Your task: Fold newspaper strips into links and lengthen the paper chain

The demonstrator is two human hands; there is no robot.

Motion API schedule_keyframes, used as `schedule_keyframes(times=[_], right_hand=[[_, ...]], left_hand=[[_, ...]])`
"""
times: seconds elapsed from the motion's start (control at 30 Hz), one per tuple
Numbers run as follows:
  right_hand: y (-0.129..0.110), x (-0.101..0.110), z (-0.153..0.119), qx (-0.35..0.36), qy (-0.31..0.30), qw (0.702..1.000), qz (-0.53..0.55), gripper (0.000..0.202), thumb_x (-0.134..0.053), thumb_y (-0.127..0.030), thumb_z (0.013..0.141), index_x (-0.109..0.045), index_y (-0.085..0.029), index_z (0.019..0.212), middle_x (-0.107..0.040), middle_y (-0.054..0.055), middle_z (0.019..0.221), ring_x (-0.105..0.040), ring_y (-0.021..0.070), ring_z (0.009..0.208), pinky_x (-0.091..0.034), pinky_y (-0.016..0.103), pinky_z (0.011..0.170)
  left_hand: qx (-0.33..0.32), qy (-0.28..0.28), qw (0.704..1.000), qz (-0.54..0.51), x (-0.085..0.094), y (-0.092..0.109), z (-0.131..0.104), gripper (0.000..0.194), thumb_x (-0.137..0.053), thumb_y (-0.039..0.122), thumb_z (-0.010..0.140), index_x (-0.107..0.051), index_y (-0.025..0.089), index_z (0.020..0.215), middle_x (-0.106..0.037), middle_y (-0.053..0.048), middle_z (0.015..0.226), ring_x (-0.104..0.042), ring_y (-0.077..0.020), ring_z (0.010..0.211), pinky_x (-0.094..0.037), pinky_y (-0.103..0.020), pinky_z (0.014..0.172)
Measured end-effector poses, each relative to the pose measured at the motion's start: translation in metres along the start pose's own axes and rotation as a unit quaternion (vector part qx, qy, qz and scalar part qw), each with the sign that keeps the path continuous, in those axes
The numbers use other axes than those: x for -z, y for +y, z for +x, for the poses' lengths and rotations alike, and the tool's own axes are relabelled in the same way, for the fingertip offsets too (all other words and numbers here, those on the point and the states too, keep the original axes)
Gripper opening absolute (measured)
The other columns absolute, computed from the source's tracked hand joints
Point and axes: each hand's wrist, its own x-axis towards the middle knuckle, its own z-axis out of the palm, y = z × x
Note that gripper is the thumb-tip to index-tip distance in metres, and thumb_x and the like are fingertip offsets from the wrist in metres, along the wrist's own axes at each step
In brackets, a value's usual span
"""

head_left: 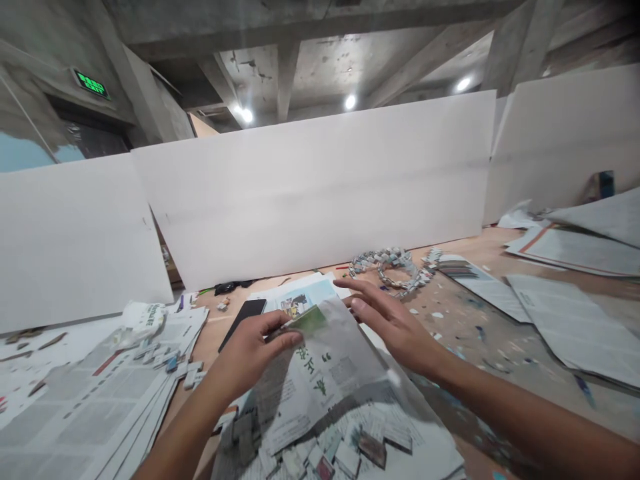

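A printed newspaper sheet with green characters lies in front of me on a stack of papers. My left hand pinches its upper left edge between thumb and fingers. At the sheet's upper right edge is my right hand, its index finger stretched out and its thumb near the paper; the lower fingers are partly hidden. Several small folded paper pieces lie on the stack close to me, below the sheet. A dark phone rests just beyond my left hand.
Newspaper stacks lie at the left, with a white plastic bag on them. A folded-paper chain is coiled toward the back. More newspapers and scraps cover the right. White panels stand along the table's far edge.
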Motion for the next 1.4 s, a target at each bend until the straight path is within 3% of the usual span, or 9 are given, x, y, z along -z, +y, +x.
schedule_keyframes(times=[0.13, 0.33, 0.7, 0.83, 1.07, 1.4], right_hand=[[-0.004, 0.006, 0.002, -0.053, -0.044, 0.998, -0.009, 0.054, -0.044, -0.066, 0.091, -0.065, -0.023, 0.119, -0.069, 0.011, 0.107, -0.062, 0.028, 0.101, -0.05, 0.036, 0.08], [-0.002, 0.004, 0.001, -0.119, -0.096, 0.988, 0.014, 0.041, -0.062, -0.06, 0.083, -0.071, -0.021, 0.089, -0.069, 0.005, 0.084, -0.063, 0.0221, 0.075, -0.047, 0.03, 0.062], [-0.004, 0.005, -0.002, -0.177, -0.101, 0.971, 0.126, 0.042, -0.066, -0.058, 0.081, -0.073, -0.018, 0.092, -0.074, 0.007, 0.089, -0.065, 0.0202, 0.076, -0.048, 0.029, 0.066], [0.0, 0.005, -0.001, -0.193, -0.112, 0.962, 0.156, 0.04, -0.067, -0.056, 0.082, -0.073, -0.017, 0.087, -0.073, 0.006, 0.087, -0.064, 0.0175, 0.073, -0.046, 0.027, 0.065], [-0.001, 0.005, 0.0, -0.205, -0.117, 0.96, 0.152, 0.059, -0.051, -0.071, 0.084, -0.063, -0.016, 0.066, -0.062, 0.003, 0.058, -0.053, 0.0124, 0.046, -0.036, 0.024, 0.044], [-0.01, 0.012, 0.001, -0.184, -0.158, 0.966, 0.092, 0.046, -0.065, -0.062, 0.079, -0.064, -0.016, 0.077, -0.062, 0.001, 0.066, -0.055, 0.0108, 0.052, -0.037, 0.023, 0.049]], left_hand=[[0.042, 0.009, 0.998, -0.038, 0.006, -0.004, 0.001, 0.03, -0.065, 0.05, 0.081, -0.067, 0.021, 0.075, -0.058, 0.002, 0.066, -0.048, -0.0149, 0.062, -0.031, -0.023, 0.056], [0.128, -0.006, 0.972, -0.197, 0.006, -0.004, -0.001, 0.03, -0.072, 0.05, 0.075, -0.064, 0.021, 0.072, -0.063, 0.001, 0.064, -0.055, -0.0153, 0.057, -0.037, -0.024, 0.053], [0.217, -0.038, 0.918, -0.331, 0.009, 0.0, -0.006, 0.032, -0.074, 0.05, 0.076, -0.073, 0.019, 0.081, -0.073, -0.005, 0.074, -0.065, -0.0163, 0.059, -0.047, -0.025, 0.054], [0.223, -0.048, 0.913, -0.337, 0.008, -0.004, -0.005, 0.035, -0.073, 0.052, 0.076, -0.074, 0.018, 0.083, -0.073, -0.005, 0.073, -0.065, -0.016, 0.058, -0.047, -0.025, 0.053], [0.231, -0.04, 0.915, -0.329, 0.008, -0.006, -0.003, 0.03, -0.076, 0.048, 0.076, -0.071, 0.019, 0.073, -0.07, -0.001, 0.063, -0.062, -0.0133, 0.052, -0.045, -0.022, 0.05], [0.235, -0.02, 0.919, -0.315, 0.007, -0.006, -0.001, 0.031, -0.078, 0.047, 0.073, -0.066, 0.019, 0.071, -0.068, -0.001, 0.064, -0.061, -0.0141, 0.054, -0.045, -0.024, 0.052]])
